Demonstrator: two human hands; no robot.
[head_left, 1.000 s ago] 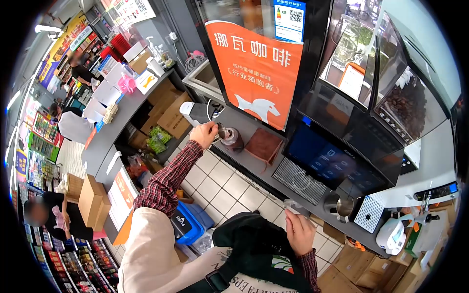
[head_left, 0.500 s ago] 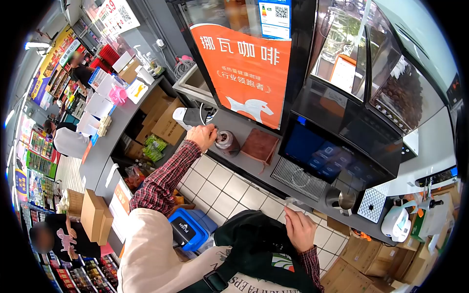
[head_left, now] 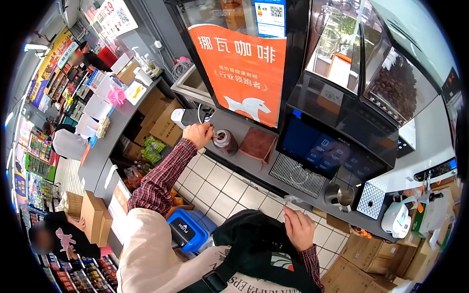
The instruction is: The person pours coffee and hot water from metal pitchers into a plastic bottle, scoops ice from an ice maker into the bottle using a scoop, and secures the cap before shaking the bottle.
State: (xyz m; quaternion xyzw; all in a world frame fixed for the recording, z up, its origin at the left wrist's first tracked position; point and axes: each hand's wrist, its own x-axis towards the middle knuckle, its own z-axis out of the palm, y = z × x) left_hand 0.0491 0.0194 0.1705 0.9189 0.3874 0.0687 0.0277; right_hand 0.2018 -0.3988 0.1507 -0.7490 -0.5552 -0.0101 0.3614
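Observation:
My left hand (head_left: pixel 198 136), in a red plaid sleeve, is closed beside the mouth of a glass jar (head_left: pixel 225 142) with dark contents. Its fingertips are pinched together at the jar's rim; what they hold is too small to make out. The jar stands upright near the edge of the grey counter (head_left: pixel 239 163). To the right of it lies a folded brown cloth (head_left: pixel 257 144). My right hand (head_left: pixel 299 227) is raised in front of my dark apron, its fingers pinching a small clear plastic piece (head_left: pixel 294 199) whose kind I cannot tell.
A coffee machine screen (head_left: pixel 320 146), drip tray (head_left: pixel 298 175) and metal pitcher (head_left: pixel 345 197) line the counter to the right. A blue push-lid bin (head_left: pixel 195 234) stands below. Cardboard boxes (head_left: pixel 369 254) lie at lower right. A person (head_left: pixel 66 234) is across the left counter.
The view has shifted slightly. My left hand stays by the jar, moved a little left; my right hand has barely moved. The person at lower left now has a hand on a cardboard box.

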